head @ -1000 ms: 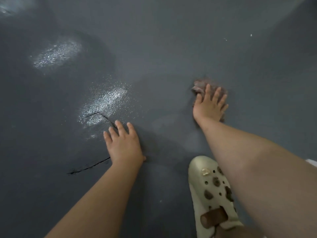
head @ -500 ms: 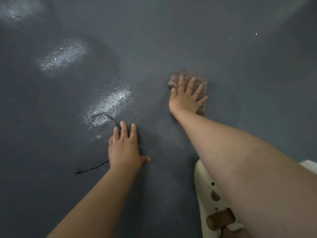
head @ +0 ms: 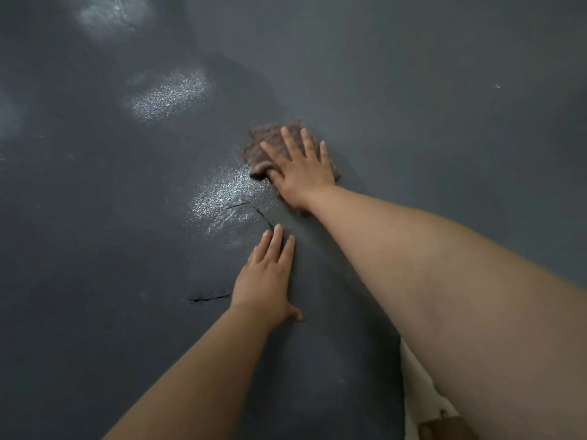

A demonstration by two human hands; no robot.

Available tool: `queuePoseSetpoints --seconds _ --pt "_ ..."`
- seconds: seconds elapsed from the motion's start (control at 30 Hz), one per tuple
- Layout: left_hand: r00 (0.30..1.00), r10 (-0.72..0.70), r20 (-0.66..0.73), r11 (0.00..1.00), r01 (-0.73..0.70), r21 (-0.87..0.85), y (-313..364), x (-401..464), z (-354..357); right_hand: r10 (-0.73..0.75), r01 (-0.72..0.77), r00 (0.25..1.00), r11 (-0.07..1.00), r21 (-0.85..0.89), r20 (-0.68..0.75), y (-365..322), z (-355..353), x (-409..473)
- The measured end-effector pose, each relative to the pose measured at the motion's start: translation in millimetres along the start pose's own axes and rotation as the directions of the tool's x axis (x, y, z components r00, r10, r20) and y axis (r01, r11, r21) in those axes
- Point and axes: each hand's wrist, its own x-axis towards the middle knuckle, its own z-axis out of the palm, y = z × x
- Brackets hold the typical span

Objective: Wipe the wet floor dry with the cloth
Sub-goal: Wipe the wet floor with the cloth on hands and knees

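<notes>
Centrally in the frame, the right hand (head: 298,168) lies palm-down on a crumpled brown woven cloth (head: 270,144), its fingers (head: 287,139) straight and spread wide, pressing the fabric flat against the dark grey textured floor (head: 413,90) rather than gripping it. The cloth sits just above centre, its lower left edge touching a glistening wet patch (head: 228,195) that runs toward the middle of the frame. A second wet patch (head: 170,95) shines at upper left, well apart from the cloth, and a fainter sheen (head: 111,12) lies near the top left corner. The left hand (head: 266,277), below centre, rests flat on the floor as a brace, fingers straight and close together, holding nothing; its fingertips lie just beside a thin black crack (head: 254,211) in the floor, and another crack (head: 208,296) shows to its left. A pale shoe with a brown strap (head: 444,423) appears at lower right. Judged from this arrangement, the stroke in hand should carry the cloth down and left across the nearest patch with even palm pressure, in overlapping passes, and the cloth refolded once soaked.
</notes>
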Motion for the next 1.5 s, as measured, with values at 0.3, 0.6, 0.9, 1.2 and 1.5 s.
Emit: queuePoseSetpoints --seconds 0.3,0.6,0.9,1.2,1.5 --pt "0.991 -0.137 -0.011 0.983 0.137 0.124 -5.2 -33.0 3.9 0.599 -0.576 0.796 0.794 0.197 -0.088 86.4 29.7 -96.5" --pt "0.956 -0.279 0.095 0.950 0.260 0.172 0.3 -94.0 38.4 0.808 -0.781 0.585 0.539 0.315 0.069 83.8 48.9 -158.3" --pt "0.941 -0.327 0.090 0.945 0.322 0.066 -2.1 -97.8 46.0 0.397 -0.382 0.912 0.913 0.139 -0.100 -36.7 87.4 -191.6" --pt "0.946 -0.322 0.044 0.946 0.321 0.038 -11.7 -112.2 56.1 0.133 -0.133 0.988 0.991 -0.002 -0.079 14.4 76.7 -183.6" --pt "0.857 -0.493 0.150 0.868 0.496 0.021 -62.9 -172.5 70.7 0.509 -0.487 0.859 0.844 0.225 -0.048 -70.9 107.1 -223.5"
